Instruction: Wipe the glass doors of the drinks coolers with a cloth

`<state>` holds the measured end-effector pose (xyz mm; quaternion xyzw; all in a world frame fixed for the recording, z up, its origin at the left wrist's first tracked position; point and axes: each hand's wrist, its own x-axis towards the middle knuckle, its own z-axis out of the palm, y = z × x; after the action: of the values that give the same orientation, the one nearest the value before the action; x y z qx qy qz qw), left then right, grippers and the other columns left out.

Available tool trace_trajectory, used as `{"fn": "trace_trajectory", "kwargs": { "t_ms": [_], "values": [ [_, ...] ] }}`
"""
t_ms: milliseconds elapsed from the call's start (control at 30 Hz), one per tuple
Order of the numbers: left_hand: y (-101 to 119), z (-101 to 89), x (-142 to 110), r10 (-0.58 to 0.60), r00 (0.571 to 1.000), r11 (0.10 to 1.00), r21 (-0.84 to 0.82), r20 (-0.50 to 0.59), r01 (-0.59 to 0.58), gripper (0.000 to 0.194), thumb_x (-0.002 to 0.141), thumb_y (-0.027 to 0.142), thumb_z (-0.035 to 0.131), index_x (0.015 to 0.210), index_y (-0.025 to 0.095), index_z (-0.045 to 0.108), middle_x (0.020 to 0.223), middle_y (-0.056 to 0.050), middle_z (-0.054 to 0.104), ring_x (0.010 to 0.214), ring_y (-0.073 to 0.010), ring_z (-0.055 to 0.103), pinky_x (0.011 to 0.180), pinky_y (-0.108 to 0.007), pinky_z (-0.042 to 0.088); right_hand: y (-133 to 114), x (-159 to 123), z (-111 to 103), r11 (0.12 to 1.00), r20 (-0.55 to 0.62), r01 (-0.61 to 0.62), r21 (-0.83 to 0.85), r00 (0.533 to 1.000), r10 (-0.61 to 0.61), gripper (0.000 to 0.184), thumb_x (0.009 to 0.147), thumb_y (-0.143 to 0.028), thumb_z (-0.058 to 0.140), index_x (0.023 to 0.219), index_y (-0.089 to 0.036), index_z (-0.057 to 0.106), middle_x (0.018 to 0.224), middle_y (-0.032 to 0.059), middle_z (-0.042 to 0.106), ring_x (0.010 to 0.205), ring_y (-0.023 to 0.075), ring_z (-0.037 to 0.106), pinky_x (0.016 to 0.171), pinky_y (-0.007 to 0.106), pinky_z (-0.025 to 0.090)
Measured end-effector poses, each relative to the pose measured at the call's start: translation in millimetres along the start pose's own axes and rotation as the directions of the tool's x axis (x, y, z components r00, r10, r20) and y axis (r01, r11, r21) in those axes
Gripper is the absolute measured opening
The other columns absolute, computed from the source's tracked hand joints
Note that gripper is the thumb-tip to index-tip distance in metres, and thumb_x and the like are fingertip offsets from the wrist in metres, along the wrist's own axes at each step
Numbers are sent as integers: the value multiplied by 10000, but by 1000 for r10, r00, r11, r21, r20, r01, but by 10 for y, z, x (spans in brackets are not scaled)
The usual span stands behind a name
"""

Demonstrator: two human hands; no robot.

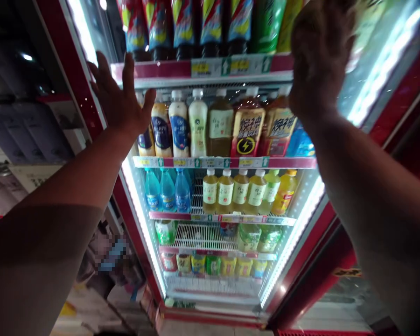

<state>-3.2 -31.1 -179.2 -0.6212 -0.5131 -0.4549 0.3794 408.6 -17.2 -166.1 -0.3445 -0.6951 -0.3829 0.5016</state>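
My left hand [122,100] is raised with its fingers spread and nothing in it. It is in front of the left end of the second shelf, overlapping white-capped bottles [178,123] with blue labels. My right hand [320,60] is up at the top right, in front of the upper shelves. Blur and its turned position obscure its fingers, and I cannot make out anything in it. Beside it on the top shelf are a green bottle [269,28] and a yellow one [287,28]. Large amber bottles with gold labels [248,123] stand below and left of it.
The lit drinks cooler [224,162] has a red frame and several shelves. Lower down are blue bottles [167,191], pale yellow tea bottles [226,191] and a bottom row of small drinks [213,265]. Dark goods [24,130] line the left side; another red cooler [322,275] stands right.
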Motion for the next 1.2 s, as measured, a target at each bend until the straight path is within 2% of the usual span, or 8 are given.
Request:
{"fn": "trace_trajectory", "kwargs": {
  "t_ms": [33,133,300,433,567,733,900,1200],
  "values": [
    [6,16,9,-35,999,999,-20,8,35,900,978,703,388,1646,140,174,1708,-236,-2,1551,-488,-62,1215,-647,21,-10,62,-76,994,-138,-90,-56,987,81,734,1068,-575,168,1392,-86,609,1650,129,376,1586,321,199,1270,537,114],
    [-16,82,48,-16,999,995,-99,-41,12,868,978,621,508,1647,162,199,1715,-238,-24,1570,-469,-104,1219,-683,-16,-1,84,-195,991,-108,-95,-98,991,84,489,1096,-464,336,1416,-219,613,1648,70,404,1580,225,262,1300,478,211],
    [-26,140,34,-10,992,998,-70,-129,1,812,976,585,507,1628,154,285,1705,-257,49,1561,-522,-15,1214,-716,66,236,10,-242,984,-177,-142,-107,977,122,459,1086,-460,332,1439,-307,582,1648,-24,407,1576,304,269,1281,609,263],
    [-29,176,21,11,980,1000,-19,-196,-15,790,978,616,438,1617,164,325,1697,-255,104,1567,-511,34,1217,-713,118,364,16,-228,987,-208,-134,-84,971,114,459,1071,-421,317,1478,-394,527,1648,-96,389,1585,265,251,1318,588,213],
    [-49,200,28,19,975,1000,0,-221,-19,792,968,638,421,1616,191,332,1703,-238,109,1574,-494,49,1212,-713,148,511,-12,-319,992,-145,-91,-87,986,78,473,1064,-414,309,1494,-393,504,1654,-94,383,1581,247,265,1323,553,236],
    [-61,218,16,22,971,1000,-8,-239,-24,795,971,658,378,1626,214,306,1717,-213,79,1582,-477,25,1218,-703,124,703,-72,-482,981,-251,-185,-56,954,166,485,1051,-405,328,1508,-393,489,1657,-80,381,1580,285,263,1303,607,254],
    [-78,234,14,27,967,999,-21,-253,-33,795,963,663,395,1626,231,310,1723,-195,77,1584,-470,32,1219,-696,128,774,-167,-568,990,-176,-119,-75,979,105,472,1052,-391,328,1479,-379,528,1627,-62,438,1560,238,320,1324,544,241],
    [-55,248,-1,3,965,999,-40,-262,-14,788,959,655,379,1612,216,347,1713,-198,127,1590,-442,50,1232,-665,119,980,-343,-714,984,-186,-139,-108,975,117,473,1065,-428,296,1463,-352,540,1623,-40,446,1552,218,338,1322,519,243]
  ]
}}
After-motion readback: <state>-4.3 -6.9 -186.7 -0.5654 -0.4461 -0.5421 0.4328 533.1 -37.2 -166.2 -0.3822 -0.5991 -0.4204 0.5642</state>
